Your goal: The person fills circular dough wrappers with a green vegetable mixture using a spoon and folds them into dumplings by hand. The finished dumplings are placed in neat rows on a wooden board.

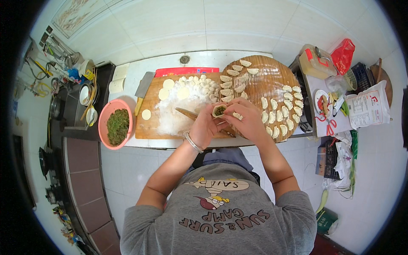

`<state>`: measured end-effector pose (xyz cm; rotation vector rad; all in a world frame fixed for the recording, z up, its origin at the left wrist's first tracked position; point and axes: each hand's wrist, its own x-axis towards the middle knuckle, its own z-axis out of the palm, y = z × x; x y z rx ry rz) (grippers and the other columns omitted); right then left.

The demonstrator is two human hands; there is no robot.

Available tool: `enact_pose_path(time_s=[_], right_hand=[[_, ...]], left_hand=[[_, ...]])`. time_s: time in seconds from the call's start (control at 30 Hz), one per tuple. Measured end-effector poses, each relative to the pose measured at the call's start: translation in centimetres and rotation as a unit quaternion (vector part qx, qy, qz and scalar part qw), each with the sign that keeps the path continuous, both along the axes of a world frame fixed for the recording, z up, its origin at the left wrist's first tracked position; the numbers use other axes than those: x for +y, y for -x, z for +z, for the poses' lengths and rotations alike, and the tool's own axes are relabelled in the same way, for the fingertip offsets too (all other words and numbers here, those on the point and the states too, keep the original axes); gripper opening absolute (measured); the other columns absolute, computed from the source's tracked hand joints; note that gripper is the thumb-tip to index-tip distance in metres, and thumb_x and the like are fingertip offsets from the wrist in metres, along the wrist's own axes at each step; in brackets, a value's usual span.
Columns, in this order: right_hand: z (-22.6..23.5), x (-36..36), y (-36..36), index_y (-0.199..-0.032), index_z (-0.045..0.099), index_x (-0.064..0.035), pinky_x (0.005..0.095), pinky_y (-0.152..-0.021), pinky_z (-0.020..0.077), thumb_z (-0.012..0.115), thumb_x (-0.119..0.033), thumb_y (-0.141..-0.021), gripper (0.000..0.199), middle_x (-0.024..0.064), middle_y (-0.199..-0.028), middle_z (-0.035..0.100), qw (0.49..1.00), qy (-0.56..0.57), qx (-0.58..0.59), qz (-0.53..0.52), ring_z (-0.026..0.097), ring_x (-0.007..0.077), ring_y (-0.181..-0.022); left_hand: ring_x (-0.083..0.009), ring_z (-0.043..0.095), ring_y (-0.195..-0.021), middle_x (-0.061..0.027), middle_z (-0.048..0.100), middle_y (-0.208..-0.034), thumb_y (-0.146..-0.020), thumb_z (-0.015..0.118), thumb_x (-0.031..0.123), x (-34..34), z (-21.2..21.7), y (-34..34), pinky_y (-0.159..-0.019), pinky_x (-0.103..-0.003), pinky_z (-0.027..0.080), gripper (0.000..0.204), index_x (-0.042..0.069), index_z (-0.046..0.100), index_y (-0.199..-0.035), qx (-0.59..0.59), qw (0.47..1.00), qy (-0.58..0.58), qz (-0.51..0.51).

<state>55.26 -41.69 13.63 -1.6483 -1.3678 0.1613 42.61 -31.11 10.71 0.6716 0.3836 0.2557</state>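
A dumpling [219, 111] with dark green filling showing in its unsealed wrapper is held between my two hands over the board's right part. My left hand [203, 126], a silver bangle on its wrist, cups it from the left and below. My right hand [247, 118] pinches its right edge. Beneath the hands lies a tapered wooden rolling pin [186, 113], its middle hidden. The floured wooden board [146, 127] bears flat round wrappers [169, 83] and several small dough pieces [205, 83]. A round wooden tray [272, 72] holds rows of folded dumplings [284, 111].
At the left stands a pink bowl [126, 103] of chopped green filling. A cleaver [145, 85] with a yellow handle lies across the board's left edge. On the right side table are a plastic container [316, 63], red scissors [326, 123] and a white sack [369, 105].
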Motion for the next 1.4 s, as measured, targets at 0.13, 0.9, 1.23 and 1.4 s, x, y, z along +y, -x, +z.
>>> enact_pose_path(time_s=[0.13,0.9,1.23,1.4], right_hand=[[-0.5,0.0,-0.1,-0.08,0.061,-0.0035,0.0321,-0.064,0.0487,0.07,-0.008,-0.072,0.013,0.0091,-0.08,0.059,1.0,0.012,0.026,-0.004,0.06,0.0262,-0.075],[-0.6,-0.8,-0.3,-0.084,0.069,-0.0028,0.0289,-0.059,0.0467,0.071,-0.011,-0.074,0.013,0.0106,-0.074,0.064,0.99,0.063,0.121,-0.022,0.061,0.0198,-0.064],[-0.1,-0.7,-0.7,-0.094,0.069,-0.0053,0.0295,-0.059,0.0468,0.07,-0.009,-0.074,0.021,0.0083,-0.078,0.062,0.991,0.082,0.106,0.014,0.059,0.0203,-0.067],[-1.4,-0.5,-0.9,-0.085,0.067,-0.0056,0.033,-0.059,0.047,0.069,-0.01,-0.074,0.011,0.0079,-0.077,0.06,0.999,0.007,-0.048,0.016,0.058,0.0249,-0.068]], left_hand=[[-0.0191,0.056,-0.102,-0.0083,0.056,-0.114,-0.098,0.027,0.036,-0.1,-0.1,0.0,-0.093,-0.036,0.044,0.046,0.004,0.047,-0.125,0.006,1.0,-0.013,0.0],[-0.017,0.056,-0.101,-0.0088,0.057,-0.116,-0.098,0.031,0.036,0.5,0.0,0.9,-0.089,-0.033,0.044,0.049,0.001,0.045,-0.128,0.004,0.996,-0.074,-0.058],[-0.0165,0.057,-0.096,-0.0081,0.057,-0.115,-0.098,0.03,0.035,0.5,-1.0,0.7,-0.088,-0.033,0.046,0.047,0.002,0.047,-0.127,0.005,0.995,-0.082,-0.062],[-0.0166,0.057,-0.094,-0.0077,0.057,-0.113,-0.098,0.029,0.035,0.4,-0.2,0.7,-0.087,-0.032,0.046,0.047,0.002,0.047,-0.127,0.02,0.994,-0.082,-0.072]])
